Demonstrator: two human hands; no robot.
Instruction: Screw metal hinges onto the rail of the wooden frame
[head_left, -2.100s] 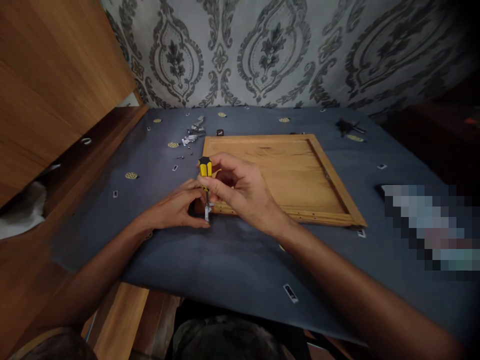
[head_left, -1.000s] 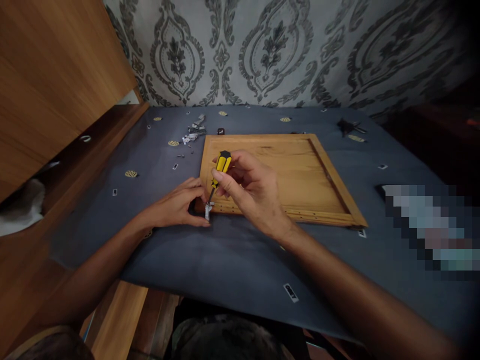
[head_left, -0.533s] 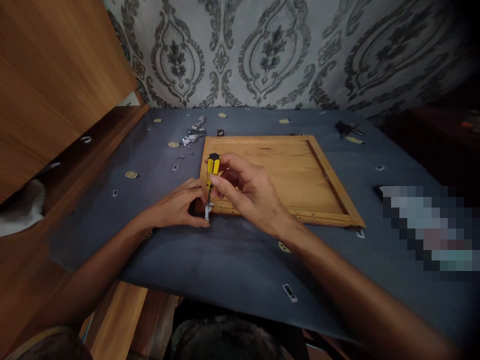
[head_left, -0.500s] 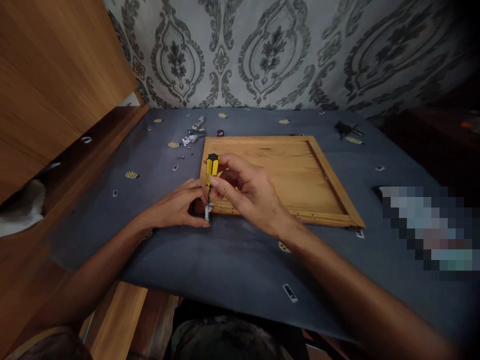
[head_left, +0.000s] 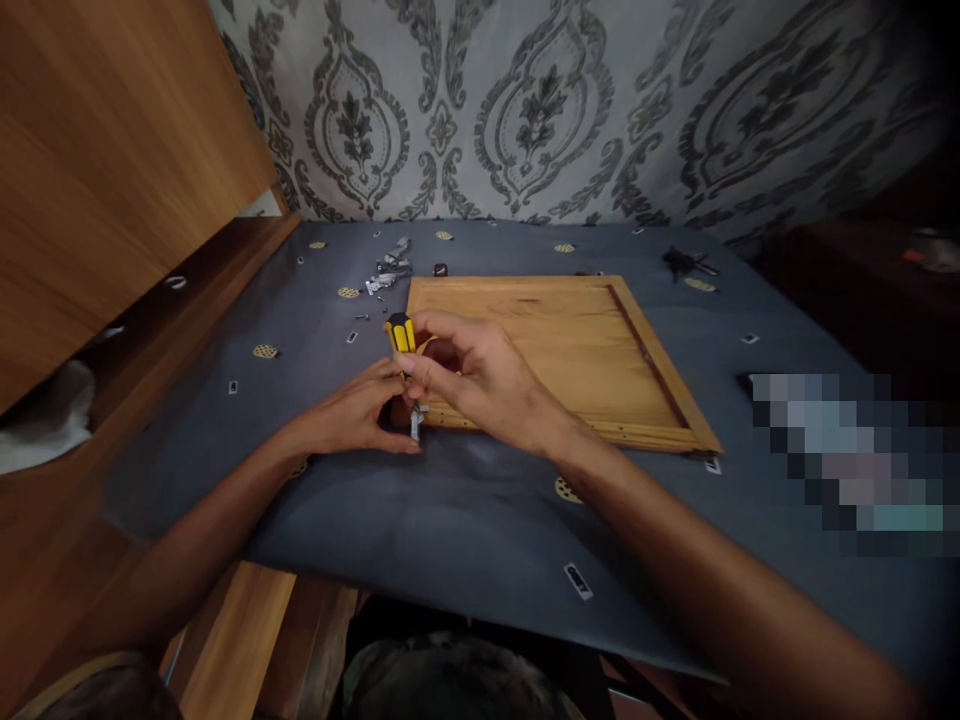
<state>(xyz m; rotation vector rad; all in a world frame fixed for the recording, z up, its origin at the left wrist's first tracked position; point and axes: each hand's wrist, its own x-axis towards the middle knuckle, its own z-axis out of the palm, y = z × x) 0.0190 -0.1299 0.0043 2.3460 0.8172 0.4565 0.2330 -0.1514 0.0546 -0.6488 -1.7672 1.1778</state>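
A framed wooden panel (head_left: 570, 350) lies flat on a dark blue cloth (head_left: 465, 510). My right hand (head_left: 480, 385) is closed round a yellow and black screwdriver (head_left: 401, 335), whose tip points down at a small metal hinge (head_left: 415, 420) at the panel's near left corner. My left hand (head_left: 352, 415) is closed on that hinge, its fingers pinching it against the corner. The screwdriver's shaft is mostly hidden behind my fingers.
Several loose metal hinges and screws (head_left: 386, 270) lie on the cloth beyond the panel's far left corner. A dark object (head_left: 686, 262) rests at the back right. Wooden furniture panels (head_left: 112, 160) stand to the left. Patterned wallpaper (head_left: 540, 110) backs the table.
The screwdriver handle has swung from tilted right over the panel to leaning left above the hinge. My left hand has stayed on the hinge.
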